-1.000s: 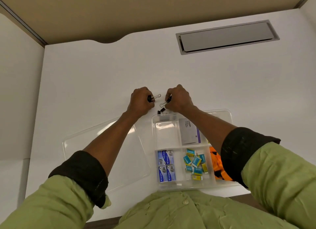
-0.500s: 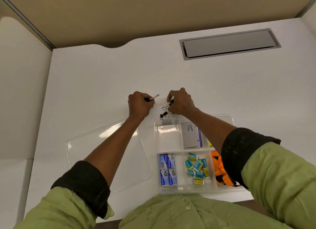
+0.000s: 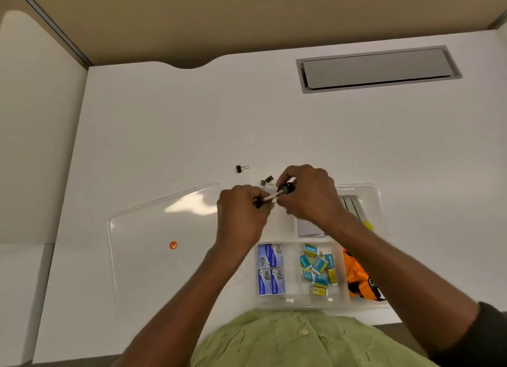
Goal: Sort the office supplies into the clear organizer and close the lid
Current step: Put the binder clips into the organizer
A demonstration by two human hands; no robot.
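Left hand (image 3: 241,213) pinches binder clip (image 3: 259,202), right hand (image 3: 310,195) grips second clip (image 3: 285,188), both above clear organizer (image 3: 377,195) far end

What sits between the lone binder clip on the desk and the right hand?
Head view: a small cluster of loose clips lies on the desk between the lone clip and the right hand, by the organizer's far rim.

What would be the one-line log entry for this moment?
left hand: grips binder clip | right hand: grips second binder clip | loose clip: on desk | organizer lid: open
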